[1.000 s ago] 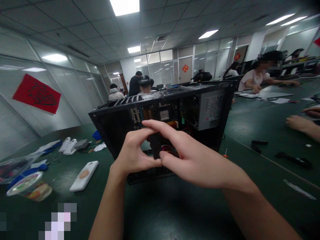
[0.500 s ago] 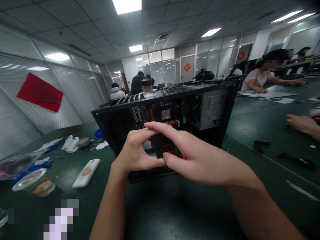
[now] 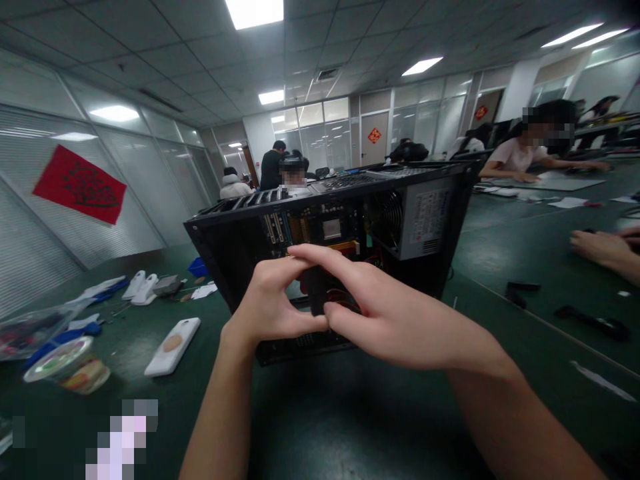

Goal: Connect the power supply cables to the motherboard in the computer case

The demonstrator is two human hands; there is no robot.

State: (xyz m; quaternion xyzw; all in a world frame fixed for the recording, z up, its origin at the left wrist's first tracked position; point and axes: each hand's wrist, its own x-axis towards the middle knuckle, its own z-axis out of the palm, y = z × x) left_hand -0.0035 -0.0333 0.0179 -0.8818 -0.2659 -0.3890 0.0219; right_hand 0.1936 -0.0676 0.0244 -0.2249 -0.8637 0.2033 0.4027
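At left, a white phone point(image 3: 184, 333) lies on the green table point(image 3: 350, 427). Next, left hand point(image 3: 270, 300) and right hand point(image 3: 395, 317) meet before an open computer case point(image 3: 325, 200) standing there, thumbs wide from fingers; whether they grip anything, I cannot tell.

Own hands: two recorded, left hand point(image 3: 275, 297) and right hand point(image 3: 387, 310).
Computer case point(image 3: 310, 199): one counted.
Power supply point(image 3: 425, 217): one seen.
Dark piece point(image 3: 316, 291): one noted, partly covered.
White phone-shaped object point(image 3: 184, 333): one logged, with one tan disc point(image 3: 173, 343).
Food cup point(image 3: 73, 365): one tallied.
Blue object point(image 3: 199, 267): one noted, partly hidden.
Red wall papers point(image 3: 83, 185): three counted.
Ceiling lights point(image 3: 255, 12): five counted, large panels only.
People at the back point(image 3: 271, 168): overlapped, total not established.
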